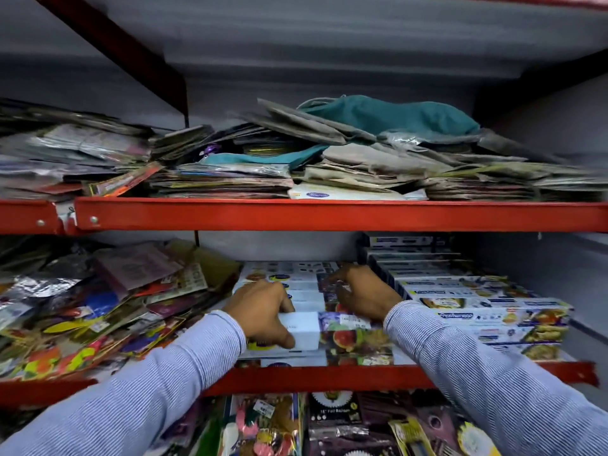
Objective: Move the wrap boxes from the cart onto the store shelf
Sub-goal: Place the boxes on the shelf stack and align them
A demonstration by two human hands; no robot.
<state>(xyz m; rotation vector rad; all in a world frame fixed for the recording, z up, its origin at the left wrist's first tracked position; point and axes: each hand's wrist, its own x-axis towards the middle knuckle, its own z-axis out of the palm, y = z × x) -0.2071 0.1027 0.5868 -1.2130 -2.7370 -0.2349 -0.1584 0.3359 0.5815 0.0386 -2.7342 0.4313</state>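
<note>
Several long white wrap boxes with fruit pictures lie side by side on the middle red shelf [329, 378]. My left hand [263, 315] grips the left end of the front wrap box [332, 334], thumb on its front face and fingers over the top. My right hand [362, 296] rests flat on the boxes behind it, fingers spread toward the back. A taller stack of wrap boxes [477, 304] stands just right of my right hand. The cart is out of view.
Loose foil and party packets [98, 307] are heaped at the left of the same shelf. The upper shelf [329, 213] carries piles of flat packets and a teal cloth bag [388, 115]. Balloon packs [332, 419] hang below.
</note>
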